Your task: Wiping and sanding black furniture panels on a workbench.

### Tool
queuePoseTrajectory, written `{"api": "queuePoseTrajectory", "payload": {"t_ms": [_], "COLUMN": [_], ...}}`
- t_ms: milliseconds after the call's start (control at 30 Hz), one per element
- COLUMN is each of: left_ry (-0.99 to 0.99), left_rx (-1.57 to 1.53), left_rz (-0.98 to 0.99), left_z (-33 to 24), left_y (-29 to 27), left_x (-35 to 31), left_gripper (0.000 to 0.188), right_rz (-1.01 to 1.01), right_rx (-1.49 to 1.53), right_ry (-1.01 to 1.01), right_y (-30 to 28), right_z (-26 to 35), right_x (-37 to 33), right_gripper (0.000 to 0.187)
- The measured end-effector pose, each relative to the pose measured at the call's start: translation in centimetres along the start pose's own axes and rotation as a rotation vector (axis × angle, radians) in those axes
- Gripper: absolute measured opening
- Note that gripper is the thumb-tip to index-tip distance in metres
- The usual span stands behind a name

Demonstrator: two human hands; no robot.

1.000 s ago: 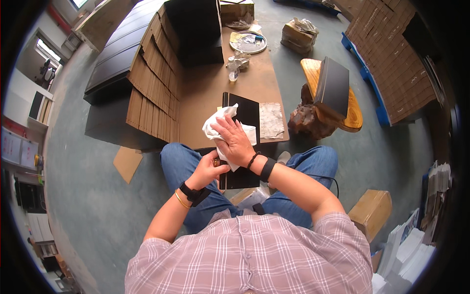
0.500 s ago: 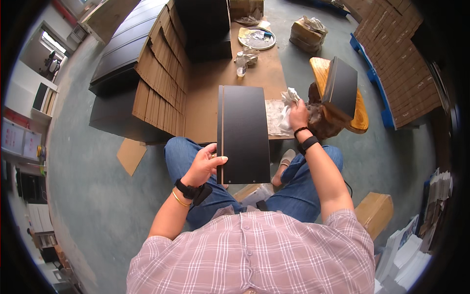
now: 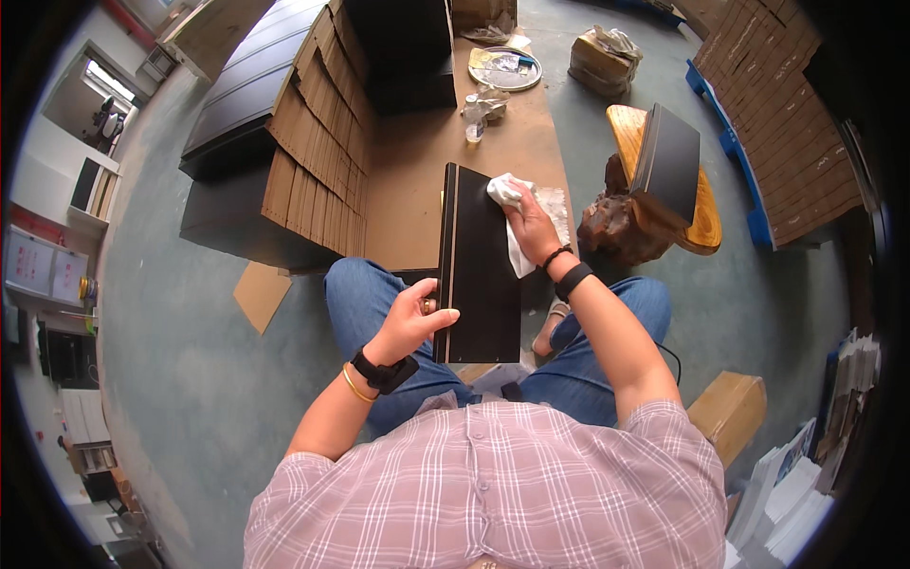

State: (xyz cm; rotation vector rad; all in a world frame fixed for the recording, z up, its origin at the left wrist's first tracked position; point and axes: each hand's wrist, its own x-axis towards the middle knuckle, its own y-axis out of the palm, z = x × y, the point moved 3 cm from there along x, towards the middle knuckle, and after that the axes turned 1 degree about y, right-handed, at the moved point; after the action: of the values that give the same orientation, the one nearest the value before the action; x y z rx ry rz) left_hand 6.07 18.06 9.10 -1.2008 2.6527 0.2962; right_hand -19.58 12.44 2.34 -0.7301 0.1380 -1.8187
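A flat black panel (image 3: pixel 482 284) with a light stripe along its left side stands tilted over my lap. My left hand (image 3: pixel 423 315) grips its left edge low down, thumb across the front face. In my right hand (image 3: pixel 531 226) is a white cloth (image 3: pixel 520 256), pressed against the panel's upper right edge, with part of it hanging down beside the panel. A cardboard-covered surface (image 3: pixel 408 204) lies beyond the panel. Small holes or screws show near the panel's bottom edge.
Black panels with cardboard edges (image 3: pixel 318 142) are stacked at the left. A clear bottle (image 3: pixel 473 121) and a round tray (image 3: pixel 505 83) stand ahead. At the right, more black panels (image 3: pixel 671 161) rest on a wooden stool (image 3: pixel 703 223). A carton (image 3: pixel 728 413) lies by my right side.
My right hand has moved left with the cloth, from beside the panel onto its upper right edge. The panel has turned slightly, so more of its left edge shows.
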Motion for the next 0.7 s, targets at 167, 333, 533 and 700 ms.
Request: {"api": "queuePoseTrajectory", "payload": {"t_ms": [167,333,533,700], "left_ry": [-0.06,0.012,0.086,0.14], "left_rx": [-0.227,-0.231,-0.043,-0.037], "left_rz": [-0.154,-0.153,-0.106,-0.096], "left_z": [-1.8,-0.5,-0.3,-0.4], "left_y": [0.4,-0.6,0.4,0.6], "left_x": [-0.8,-0.2,0.0,-0.3], "left_gripper": [0.026,0.027,0.034,0.036], "right_rz": [-0.226,-0.245,0.194,0.191], "right_rx": [-0.337,-0.011,0.132,0.204], "right_ry": [0.444,0.312,0.162,0.184], "right_y": [-3.5,-6.0,-0.6,-0.5], "right_z": [-8.4,4.2,6.0,7.2], "right_x": [-3.2,-0.4,-1.8,-2.0], "right_gripper": [0.027,0.025,0.065,0.084]}}
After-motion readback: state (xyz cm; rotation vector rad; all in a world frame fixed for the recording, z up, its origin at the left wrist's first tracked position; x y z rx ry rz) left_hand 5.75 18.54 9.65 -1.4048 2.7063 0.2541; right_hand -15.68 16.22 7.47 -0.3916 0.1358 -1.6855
